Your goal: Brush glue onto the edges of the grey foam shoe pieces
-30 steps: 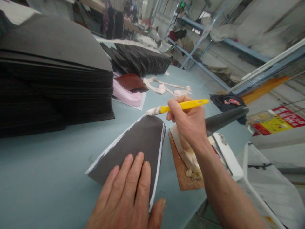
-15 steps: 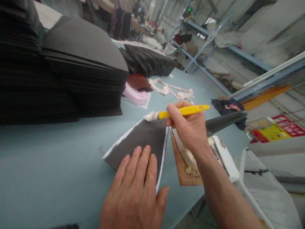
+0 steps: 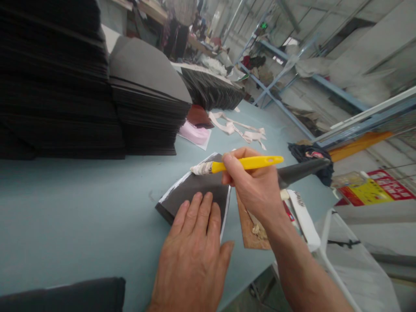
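Note:
A dark grey sheet piece [image 3: 182, 193] lies on the pale blue-green tabletop, with white paste along its left and right edges. My left hand [image 3: 195, 242] rests flat on it, fingers stretched out. Pinched in my right hand [image 3: 253, 182] is a paintbrush [image 3: 248, 163] with a yellow handle. Its bristles, caked in white paste, touch the sheet's upper left edge. Under my right forearm, partly hidden, sits a brown board [image 3: 247, 225] with a crumbly beige lump on it.
Tall stacks of dark sheets [image 3: 149, 117] stand at the left, with another fanned row [image 3: 211, 89] behind. Pink and brown pieces [image 3: 195, 132] and pale fabric strips [image 3: 240, 128] lie beyond my hands. A dark folded piece [image 3: 65, 297] is at the lower left. Blue shelving [image 3: 276, 95] stands behind.
The brush tip has moved down and left along the sheet's pasted left edge. My left hand stays flat on the sheet. The view has shifted, bringing the dark folded piece into sight.

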{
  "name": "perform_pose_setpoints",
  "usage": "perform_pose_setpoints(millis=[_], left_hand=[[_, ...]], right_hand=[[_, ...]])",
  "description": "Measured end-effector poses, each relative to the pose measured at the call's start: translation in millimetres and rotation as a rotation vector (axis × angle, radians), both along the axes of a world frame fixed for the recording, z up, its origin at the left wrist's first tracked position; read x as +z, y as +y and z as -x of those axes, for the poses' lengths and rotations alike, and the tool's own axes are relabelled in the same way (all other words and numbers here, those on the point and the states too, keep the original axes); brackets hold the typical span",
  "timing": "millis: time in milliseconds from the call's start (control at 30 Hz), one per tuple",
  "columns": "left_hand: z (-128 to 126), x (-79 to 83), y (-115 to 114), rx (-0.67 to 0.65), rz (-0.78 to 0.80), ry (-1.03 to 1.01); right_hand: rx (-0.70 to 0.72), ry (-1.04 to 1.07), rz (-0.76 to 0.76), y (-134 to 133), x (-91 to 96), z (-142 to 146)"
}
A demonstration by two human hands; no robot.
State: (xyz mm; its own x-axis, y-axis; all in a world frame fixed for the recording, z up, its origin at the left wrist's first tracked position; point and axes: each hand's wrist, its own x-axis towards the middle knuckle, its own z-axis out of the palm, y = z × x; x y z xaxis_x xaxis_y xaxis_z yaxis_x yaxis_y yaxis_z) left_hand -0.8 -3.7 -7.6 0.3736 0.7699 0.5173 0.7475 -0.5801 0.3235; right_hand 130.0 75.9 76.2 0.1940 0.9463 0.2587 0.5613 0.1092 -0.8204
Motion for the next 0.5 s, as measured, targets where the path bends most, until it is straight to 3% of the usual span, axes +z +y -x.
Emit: perform_pose_setpoints(millis=[500], left_hand=[[-4, -3.8, -3, -0.014, 0.029, -0.08]], right_hand=[[0.114, 0.098, 0.075, -28, 5.5, 35]])
